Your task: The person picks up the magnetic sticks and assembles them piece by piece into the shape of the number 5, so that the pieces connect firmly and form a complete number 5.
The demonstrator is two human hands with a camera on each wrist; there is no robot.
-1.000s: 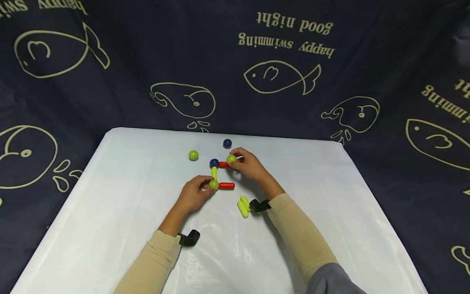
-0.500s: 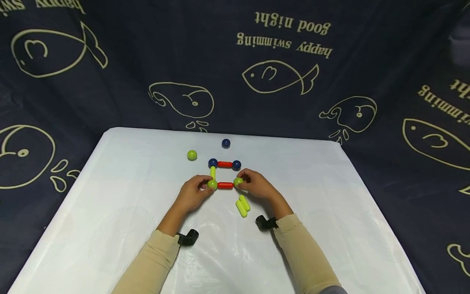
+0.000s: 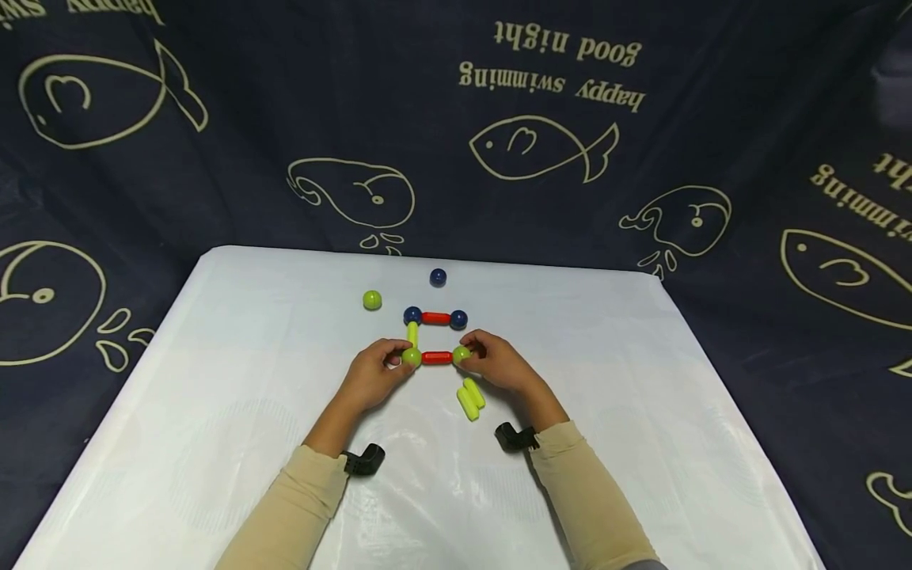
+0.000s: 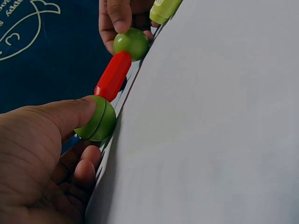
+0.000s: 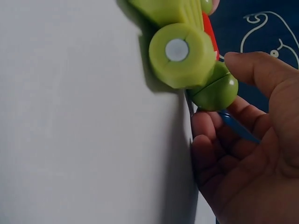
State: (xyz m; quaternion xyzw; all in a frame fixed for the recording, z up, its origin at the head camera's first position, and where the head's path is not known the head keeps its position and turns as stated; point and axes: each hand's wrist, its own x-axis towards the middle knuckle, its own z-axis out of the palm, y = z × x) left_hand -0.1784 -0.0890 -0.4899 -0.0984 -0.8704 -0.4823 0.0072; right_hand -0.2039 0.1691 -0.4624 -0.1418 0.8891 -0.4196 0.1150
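Note:
A toy frame of balls and rods lies on the white table point(image 3: 214, 412). My left hand point(image 3: 374, 374) pinches the green ball point(image 3: 411, 357) point(image 4: 97, 119) at the near left corner. A red rod point(image 3: 437, 358) point(image 4: 113, 75) runs from it to a second green ball point(image 3: 461, 354) point(image 5: 216, 89), which my right hand point(image 3: 499, 362) pinches. A yellow-green rod point(image 3: 413, 335) rises from the left ball to a blue ball point(image 3: 412, 316). Another red rod point(image 3: 436, 318) joins that to a second blue ball point(image 3: 459, 320).
Two loose yellow-green rods point(image 3: 469, 398) point(image 5: 180, 46) lie just near of my right hand. A loose green ball point(image 3: 372, 300) and a loose blue ball point(image 3: 438, 277) sit farther back. A dark cloth with fish drawings point(image 3: 541, 150) hangs behind the table.
My right hand moved from the far red rod toward me, carried a green ball to the free end of the near red rod and keeps pinching it there. A blue ball now caps the far rod. The left hand stayed.

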